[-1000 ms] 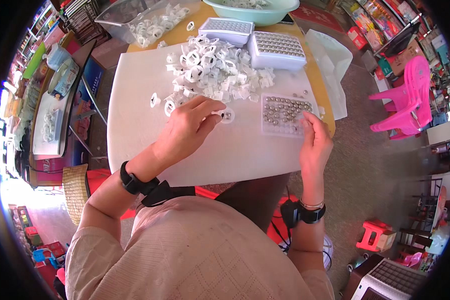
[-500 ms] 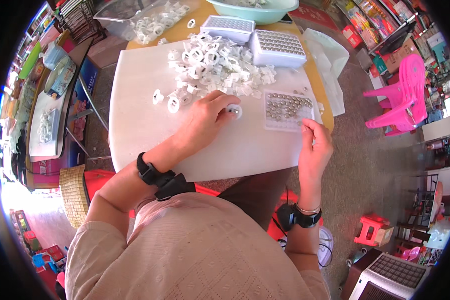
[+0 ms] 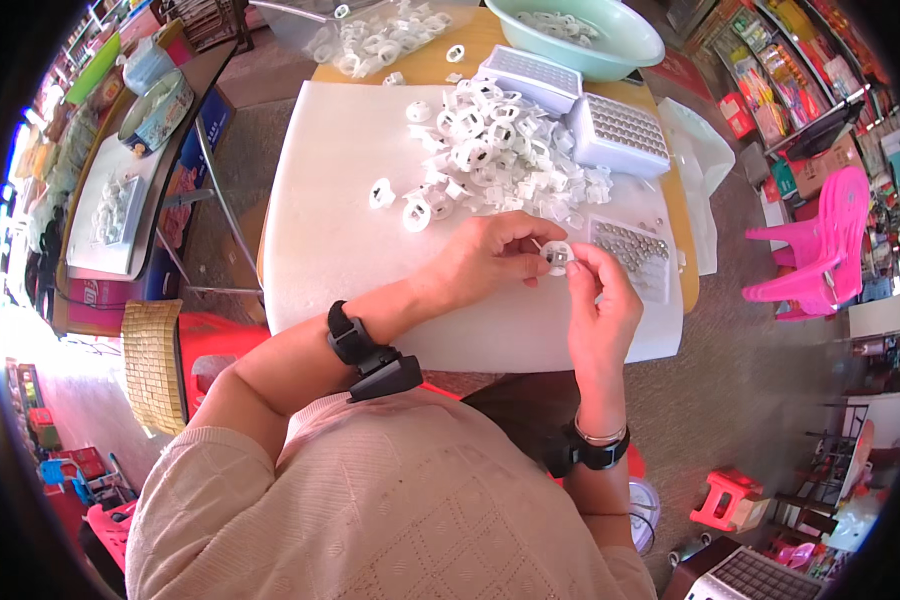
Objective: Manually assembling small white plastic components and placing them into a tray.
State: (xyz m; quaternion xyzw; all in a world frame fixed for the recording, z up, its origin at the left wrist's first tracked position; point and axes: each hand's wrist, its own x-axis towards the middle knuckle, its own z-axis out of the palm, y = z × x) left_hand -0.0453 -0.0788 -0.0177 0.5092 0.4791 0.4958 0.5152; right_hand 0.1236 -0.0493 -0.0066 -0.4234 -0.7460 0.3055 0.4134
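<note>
My left hand [image 3: 495, 258] is closed, with thumb and fingertips pinching a small round white plastic part [image 3: 556, 256] that has an open, slotted middle. Against the right side of that part press the thumb and forefinger of my right hand [image 3: 603, 300]. Whatever those right fingertips hold is too small and covered to make out. Just beyond them lies a shallow clear tray [image 3: 654, 287] with rows of small silver round pieces [image 3: 630, 246] that look like button cells. A heap of similar white plastic parts [image 3: 500, 145] spreads over the white board in front of my hands.
Two white trays of silver pieces, one at the back [image 3: 535, 78] and one nearer [image 3: 620, 132], stand beside the heap. Behind is a pale green basin [image 3: 610, 60]. A clear bag of white parts [image 3: 380, 40] lies far left. A pink chair [image 3: 820, 240] stands to the right.
My right hand has moved from the tray's near edge leftward to the white part. My left hand has lifted that part and brought it toward the right hand. The whole view has shifted.
</note>
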